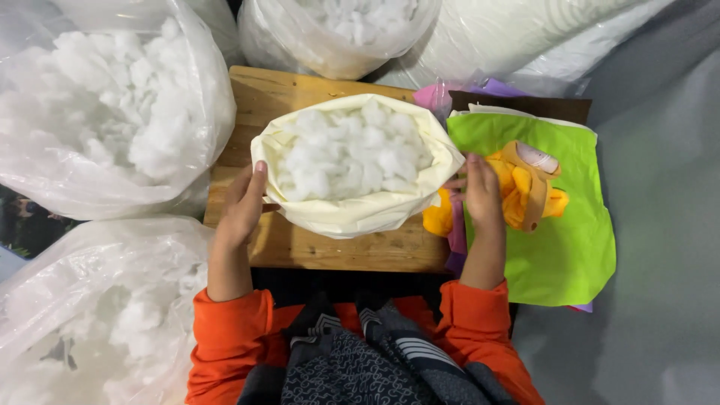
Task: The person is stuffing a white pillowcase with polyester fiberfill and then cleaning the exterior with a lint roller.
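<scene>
Three big clear plastic sacks of white stuffing (112, 112) crowd my left side and the far edge, the largest things in view. Next down in size, a wooden board (337, 251) sits in front of me, and on it stands a cream fabric bag (360, 214), mouth rolled open and packed with the same white fluff. Its long axis runs left to right, straight between my hands. To its right lies a bright green cloth (559, 255) with a small yellow-orange stuffed piece (517, 191) on top. My left hand (241, 206) lies flat, fingers together, against the bag's left side. My right hand (480, 191) rests with fingers loosely spread at the bag's right edge, over the yellow piece; both hands are about equally close to the bag.
</scene>
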